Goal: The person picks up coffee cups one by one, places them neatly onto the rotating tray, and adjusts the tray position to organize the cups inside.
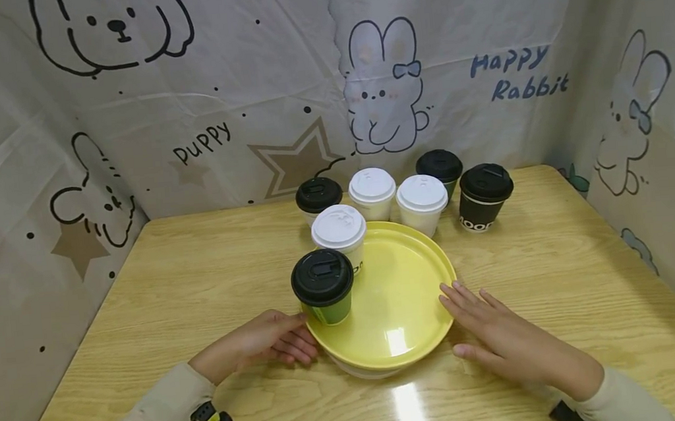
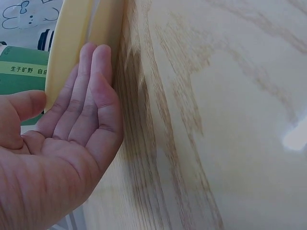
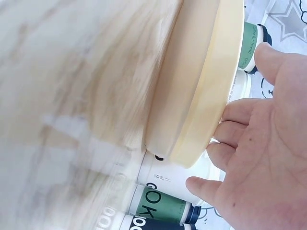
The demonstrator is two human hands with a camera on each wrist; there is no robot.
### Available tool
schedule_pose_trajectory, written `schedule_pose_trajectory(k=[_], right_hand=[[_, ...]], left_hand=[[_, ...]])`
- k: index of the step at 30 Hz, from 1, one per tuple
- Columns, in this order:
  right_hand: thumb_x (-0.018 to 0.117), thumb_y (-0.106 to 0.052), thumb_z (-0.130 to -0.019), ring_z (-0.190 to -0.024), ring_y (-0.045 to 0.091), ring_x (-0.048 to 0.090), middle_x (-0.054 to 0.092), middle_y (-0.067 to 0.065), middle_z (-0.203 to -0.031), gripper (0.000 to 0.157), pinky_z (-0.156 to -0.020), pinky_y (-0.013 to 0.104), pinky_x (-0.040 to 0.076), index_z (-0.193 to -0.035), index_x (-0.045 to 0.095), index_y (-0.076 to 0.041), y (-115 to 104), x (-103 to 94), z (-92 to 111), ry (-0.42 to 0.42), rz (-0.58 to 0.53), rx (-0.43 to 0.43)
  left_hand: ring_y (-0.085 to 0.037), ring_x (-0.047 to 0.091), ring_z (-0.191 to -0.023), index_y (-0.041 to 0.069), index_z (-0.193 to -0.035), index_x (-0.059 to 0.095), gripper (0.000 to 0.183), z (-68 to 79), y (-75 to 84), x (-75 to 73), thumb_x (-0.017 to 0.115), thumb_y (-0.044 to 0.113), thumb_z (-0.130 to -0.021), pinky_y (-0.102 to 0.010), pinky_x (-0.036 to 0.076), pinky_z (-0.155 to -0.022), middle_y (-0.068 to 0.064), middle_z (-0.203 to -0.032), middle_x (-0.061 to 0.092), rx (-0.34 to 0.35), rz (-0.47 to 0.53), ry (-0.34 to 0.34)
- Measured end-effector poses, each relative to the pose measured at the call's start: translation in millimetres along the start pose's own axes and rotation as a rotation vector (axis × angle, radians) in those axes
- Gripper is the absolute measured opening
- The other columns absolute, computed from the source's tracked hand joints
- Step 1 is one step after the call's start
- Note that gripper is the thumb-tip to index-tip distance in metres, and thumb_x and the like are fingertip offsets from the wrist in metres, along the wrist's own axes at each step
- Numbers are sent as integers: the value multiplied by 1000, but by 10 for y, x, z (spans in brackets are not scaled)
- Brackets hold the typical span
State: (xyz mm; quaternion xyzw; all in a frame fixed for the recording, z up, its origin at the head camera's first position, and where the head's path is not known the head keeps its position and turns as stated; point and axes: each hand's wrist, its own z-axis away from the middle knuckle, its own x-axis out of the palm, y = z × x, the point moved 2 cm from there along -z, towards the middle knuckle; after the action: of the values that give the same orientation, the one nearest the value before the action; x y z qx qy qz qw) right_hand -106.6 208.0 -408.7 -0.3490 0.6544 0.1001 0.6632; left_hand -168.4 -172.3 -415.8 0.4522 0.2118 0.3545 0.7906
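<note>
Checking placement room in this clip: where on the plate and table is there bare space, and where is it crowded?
The yellow plate is bare across its centre and right half; a green cup and a white-lidded cup fill its left rim. The table is bare right of the right hand and left of the left hand. Behind the plate, five cups crowd together.

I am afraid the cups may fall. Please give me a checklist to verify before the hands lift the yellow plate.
1. Left hand at the yellow plate rim: ok, straight fingers touch its left edge.
2. Right hand at the rim: ok, fingertips reach the right edge.
3. Firm grip under the plate: not ok, neither hand curls round it.
4. Green cup upright with its lid on: ok, but it stands near the left rim.
5. White-lidded cup fully on the plate: cannot tell.
6. Load balanced: not ok, both cups sit on the left side.
</note>
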Motion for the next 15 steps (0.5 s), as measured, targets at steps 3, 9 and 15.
schedule_pose_trajectory(k=[3, 9, 15], right_hand=[[49, -42, -98, -146, 27, 18, 22, 8, -158, 66, -112, 16, -11, -151, 28, -8, 5, -17, 2, 3, -3, -5], [53, -39, -97, -146, 30, 12, 19, 11, -159, 68, -112, 16, -8, -152, 24, -11, 66, -166, -64, 40, -20, -12], [56, -37, -97, -147, 32, 4, 13, 11, -160, 70, -116, 51, 12, -154, 21, -16, 170, -407, -225, 72, -65, 37]], left_hand=[[-17, 71, -78, -10, -104, 65, 53, 2, -4, 1, 38, 35, -104, -24, 54, -64, -14, -92, 72, -3, -6, 15], [-18, 71, -79, -8, -104, 66, 46, 35, -37, 39, 45, 33, -101, -26, 55, -66, -14, -93, 73, -18, -45, 33], [-18, 71, -81, -7, -103, 66, 45, 74, -60, 157, 50, 35, -99, -26, 54, -67, -14, -95, 73, -21, -36, -31]])
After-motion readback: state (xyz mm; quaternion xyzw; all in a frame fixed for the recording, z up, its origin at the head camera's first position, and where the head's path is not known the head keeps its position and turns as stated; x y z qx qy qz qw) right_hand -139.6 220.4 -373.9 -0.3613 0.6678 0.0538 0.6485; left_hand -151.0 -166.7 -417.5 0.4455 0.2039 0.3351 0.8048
